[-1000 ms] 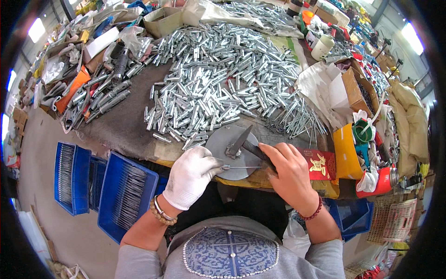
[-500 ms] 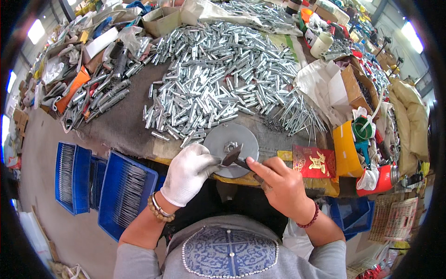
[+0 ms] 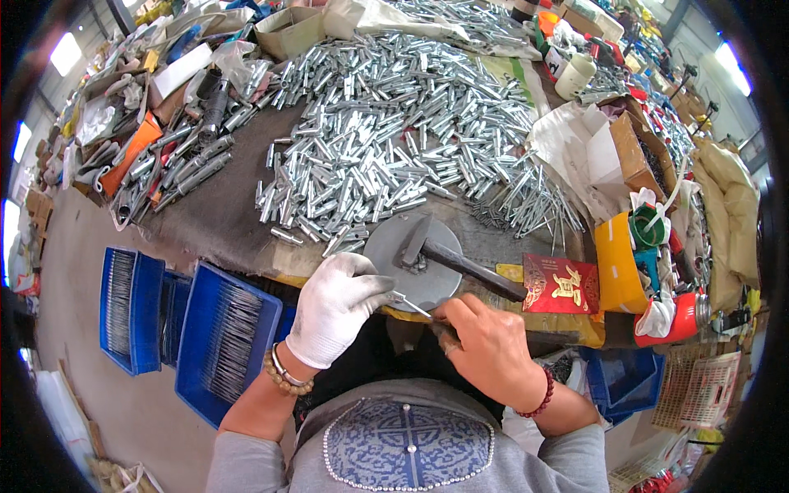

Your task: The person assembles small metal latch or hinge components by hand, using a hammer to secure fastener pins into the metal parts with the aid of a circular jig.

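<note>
My left hand (image 3: pixel 341 308), in a white knit glove, pinches a slim silver metal rod (image 3: pixel 416 306) at its thicker end. The bare fingers of my right hand (image 3: pixel 491 345) are closed at the rod's thin end, so it spans the gap between both hands. Just beyond it, a hammer (image 3: pixel 470 269) rests with its head on a round grey metal disc (image 3: pixel 380 246) and its handle slanting right. A large heap of short silver metal tubes (image 3: pixel 353 148) spreads behind the disc, with thin metal pins (image 3: pixel 538 201) at its right side.
Blue bins (image 3: pixel 187 361) of thin metal rods stand low at left; another blue bin (image 3: pixel 629 382) is low at right. A red printed envelope (image 3: pixel 559 283) and yellow container (image 3: pixel 618 263) sit at the table's right. Larger tubes (image 3: pixel 193 172) lie at left.
My right hand has let go of the hammer, which now lies on the disc. That hand has moved down and closed on the rod's thin end. The left hand stays nearly in place.
</note>
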`<state>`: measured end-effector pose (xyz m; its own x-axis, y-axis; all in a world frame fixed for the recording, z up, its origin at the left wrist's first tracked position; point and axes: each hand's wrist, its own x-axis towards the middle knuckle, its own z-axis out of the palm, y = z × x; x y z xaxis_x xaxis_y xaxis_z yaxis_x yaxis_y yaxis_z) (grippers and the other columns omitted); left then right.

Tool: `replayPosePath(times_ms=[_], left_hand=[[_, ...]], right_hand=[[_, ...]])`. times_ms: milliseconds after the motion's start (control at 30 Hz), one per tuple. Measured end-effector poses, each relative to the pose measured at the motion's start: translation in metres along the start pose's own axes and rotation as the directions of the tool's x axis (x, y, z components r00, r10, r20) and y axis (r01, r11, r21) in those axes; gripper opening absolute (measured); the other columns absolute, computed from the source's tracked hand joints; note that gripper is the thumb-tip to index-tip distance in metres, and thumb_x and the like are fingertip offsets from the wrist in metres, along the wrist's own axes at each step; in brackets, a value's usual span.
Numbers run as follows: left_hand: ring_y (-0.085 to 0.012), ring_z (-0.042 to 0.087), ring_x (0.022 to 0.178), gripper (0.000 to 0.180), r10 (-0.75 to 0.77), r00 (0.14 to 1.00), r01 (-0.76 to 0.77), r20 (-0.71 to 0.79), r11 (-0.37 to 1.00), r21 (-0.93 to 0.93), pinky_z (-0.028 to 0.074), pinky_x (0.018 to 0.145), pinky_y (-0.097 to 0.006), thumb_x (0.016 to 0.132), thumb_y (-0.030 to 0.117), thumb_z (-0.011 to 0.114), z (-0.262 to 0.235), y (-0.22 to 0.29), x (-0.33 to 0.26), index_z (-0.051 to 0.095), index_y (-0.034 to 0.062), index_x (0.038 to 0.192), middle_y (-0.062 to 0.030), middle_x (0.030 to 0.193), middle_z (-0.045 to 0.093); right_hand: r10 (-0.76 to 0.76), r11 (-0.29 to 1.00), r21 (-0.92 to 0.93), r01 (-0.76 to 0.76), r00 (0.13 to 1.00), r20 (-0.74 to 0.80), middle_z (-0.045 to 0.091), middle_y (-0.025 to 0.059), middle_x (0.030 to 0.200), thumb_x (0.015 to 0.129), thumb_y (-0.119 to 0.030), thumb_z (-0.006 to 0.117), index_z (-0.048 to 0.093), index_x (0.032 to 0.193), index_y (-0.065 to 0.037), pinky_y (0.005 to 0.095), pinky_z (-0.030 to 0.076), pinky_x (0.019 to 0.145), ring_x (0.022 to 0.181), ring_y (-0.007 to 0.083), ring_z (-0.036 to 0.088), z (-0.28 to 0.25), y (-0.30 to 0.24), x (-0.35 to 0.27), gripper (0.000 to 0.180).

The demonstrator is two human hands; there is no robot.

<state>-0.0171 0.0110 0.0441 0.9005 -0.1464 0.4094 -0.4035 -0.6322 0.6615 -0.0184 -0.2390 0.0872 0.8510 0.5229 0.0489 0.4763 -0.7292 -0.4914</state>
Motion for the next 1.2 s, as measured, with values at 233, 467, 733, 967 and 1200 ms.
replayPosePath(times_ms=[233,467,733,967,1200], left_hand=[[-0.0163,0.069,0.079,0.038,-0.325,0.940,0.297,-0.105,0.930,-0.218,0.056,0.074,-0.029,0.100,0.000,0.073,0.018,0.021,-0.044,0.070,0.0010,0.138,-0.0088,0.097,0.076],[-0.0100,0.065,0.068,0.068,-0.665,0.702,0.649,0.256,0.448,-0.615,0.051,0.058,-0.023,0.106,0.017,0.070,0.016,0.032,-0.041,0.040,0.0054,0.166,-0.0119,0.100,0.078],[-0.0076,0.063,0.079,0.063,-0.694,0.709,0.493,0.123,0.364,-0.790,0.047,0.064,-0.021,0.096,0.003,0.074,-0.001,0.023,-0.054,0.048,0.0057,0.154,-0.0097,0.106,0.075],[-0.0077,0.055,0.067,0.058,-0.895,0.440,0.524,-0.075,0.324,-0.788,0.043,0.056,-0.023,0.092,0.004,0.072,-0.066,-0.044,-0.117,0.050,-0.0015,0.146,-0.0122,0.100,0.074],[-0.0172,0.071,0.093,0.056,-0.919,0.104,0.694,-0.380,0.340,-0.634,0.058,0.080,-0.030,0.090,0.000,0.076,-0.060,-0.242,-0.255,0.059,-0.0037,0.143,-0.0131,0.111,0.074]], right_hand=[[0.100,0.818,0.542,-0.191,0.976,0.194,0.065,0.0100,0.075,0.091,-0.001,0.078,0.069,0.121,-0.002,0.0334,0.047,0.061,0.062,0.0177,0.057,0.019,-0.005,-0.006,0.031],[0.136,0.727,0.604,-0.327,0.931,0.340,0.074,0.0207,0.088,0.093,-0.007,0.076,0.067,0.125,-0.003,0.0402,0.056,0.071,0.077,0.0371,0.072,0.030,-0.012,-0.012,0.034],[0.001,0.840,0.532,-0.104,0.982,0.191,0.078,0.0183,0.106,0.083,0.006,0.074,0.068,0.139,-0.007,0.0388,0.061,0.081,0.094,0.0309,0.079,0.031,-0.029,-0.004,0.058],[-0.144,0.977,0.062,0.206,0.838,-0.526,0.070,0.0196,0.118,0.087,0.003,0.072,0.065,0.140,0.001,0.0433,0.057,0.091,0.104,0.0351,0.070,0.055,0.032,0.003,0.054],[-0.210,0.977,-0.085,0.193,0.849,-0.485,0.061,0.0214,0.142,0.095,-0.009,0.073,0.053,0.151,0.004,0.0530,0.046,0.113,0.132,0.0420,0.058,0.057,0.034,0.006,0.061]])
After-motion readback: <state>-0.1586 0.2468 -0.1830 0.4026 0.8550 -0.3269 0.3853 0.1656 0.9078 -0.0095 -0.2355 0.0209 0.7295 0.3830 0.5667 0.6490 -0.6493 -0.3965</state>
